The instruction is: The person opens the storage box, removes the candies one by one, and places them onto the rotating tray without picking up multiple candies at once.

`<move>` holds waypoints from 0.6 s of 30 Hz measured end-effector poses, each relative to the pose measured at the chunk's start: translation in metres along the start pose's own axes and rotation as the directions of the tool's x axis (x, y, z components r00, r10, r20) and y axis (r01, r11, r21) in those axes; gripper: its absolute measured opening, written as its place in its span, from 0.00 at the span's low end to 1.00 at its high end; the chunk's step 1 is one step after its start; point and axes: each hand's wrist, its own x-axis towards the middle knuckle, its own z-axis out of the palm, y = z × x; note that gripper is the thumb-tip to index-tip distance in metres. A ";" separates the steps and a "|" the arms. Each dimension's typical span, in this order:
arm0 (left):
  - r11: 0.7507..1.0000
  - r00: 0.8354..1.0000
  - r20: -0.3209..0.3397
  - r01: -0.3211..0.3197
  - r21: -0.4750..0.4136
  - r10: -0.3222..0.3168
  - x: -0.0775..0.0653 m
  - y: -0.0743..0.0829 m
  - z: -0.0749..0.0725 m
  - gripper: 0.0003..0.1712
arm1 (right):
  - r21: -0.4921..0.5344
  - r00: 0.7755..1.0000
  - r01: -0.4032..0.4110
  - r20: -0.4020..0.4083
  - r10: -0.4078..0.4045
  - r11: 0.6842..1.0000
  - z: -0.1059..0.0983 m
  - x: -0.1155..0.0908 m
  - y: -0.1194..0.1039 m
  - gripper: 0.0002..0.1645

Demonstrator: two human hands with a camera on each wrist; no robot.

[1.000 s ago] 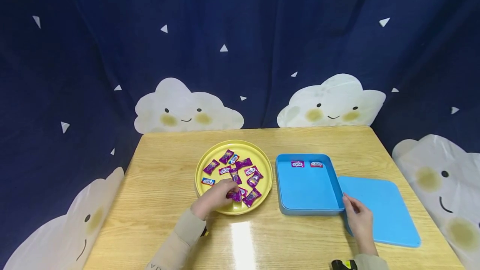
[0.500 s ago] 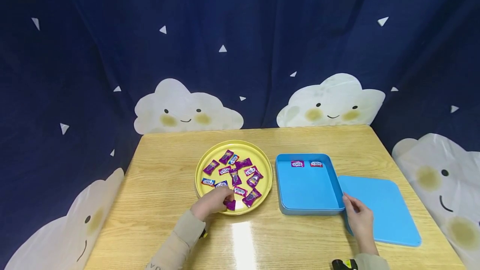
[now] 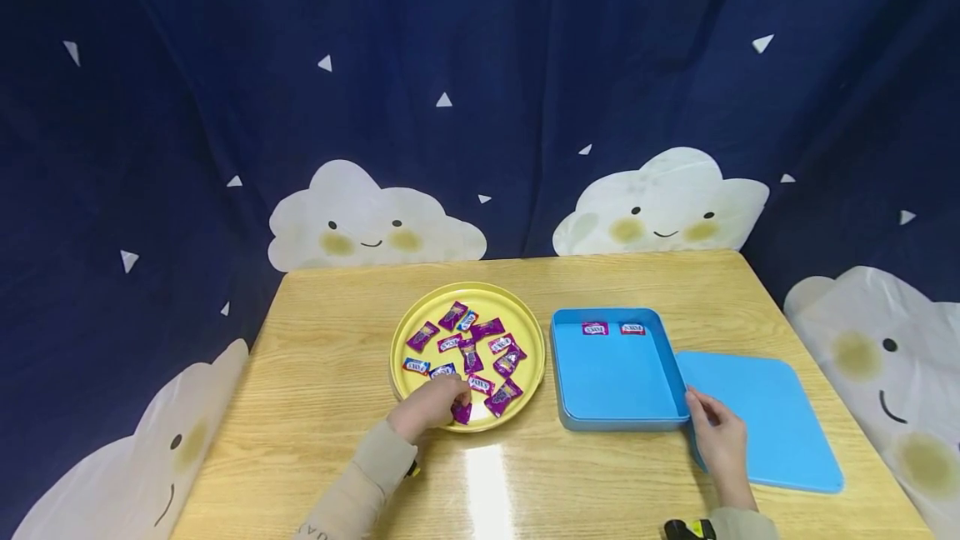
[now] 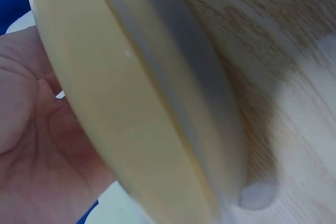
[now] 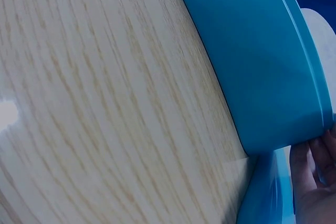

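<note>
My left hand (image 3: 433,405) is over the near part of a yellow round tray (image 3: 534,373), fingers bent down among wrapped candies. A purple candy (image 3: 461,413) lies right by its fingertips, and a pink-and-white candy (image 3: 480,384) is just to their right. I cannot tell whether the fingers pinch one. In the left wrist view the tray's wall (image 4: 121,93) hides the fingertips behind the palm (image 4: 47,145). My right hand (image 3: 718,438) pinches the rim of a blue square box (image 3: 618,377) near its front right corner. Inside, a purple candy (image 3: 596,328) and a red-and-white candy (image 3: 632,329) lie along the back wall.
A flat blue lid (image 3: 772,427) lies on the wooden table (image 3: 330,332) right of the box, partly beneath the right hand. More purple candies (image 3: 423,336) and blue-and-white candies (image 3: 416,366) are spread over the tray. A dark blue curtain (image 3: 510,90) hangs behind the table.
My left hand first drew a purple candy toward the tray's near edge, uncovering a blue-and-white one, then shifted slightly right. The right hand and box have stayed put.
</note>
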 end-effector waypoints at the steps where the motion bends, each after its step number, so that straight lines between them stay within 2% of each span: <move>1: 1.000 1.000 0.002 0.002 0.004 -0.002 0.000 0.000 0.000 0.20 | 0.003 1.000 -0.003 0.001 0.003 1.000 0.000 0.000 0.000 0.26; 10: 0.999 0.999 0.025 0.032 0.024 -0.033 0.000 0.004 -0.002 0.21 | -0.009 1.000 -0.014 -0.010 0.014 1.000 0.002 0.001 0.002 0.27; 14: 0.998 0.997 0.049 0.063 0.008 -0.063 -0.001 0.005 -0.004 0.21 | -0.008 1.000 -0.004 -0.023 0.004 1.000 0.002 0.001 0.003 0.26; 18: 0.994 0.991 0.097 0.100 -0.053 -0.095 -0.002 0.007 -0.010 0.20 | 0.000 1.000 -0.004 -0.020 0.004 1.000 0.003 0.001 0.003 0.26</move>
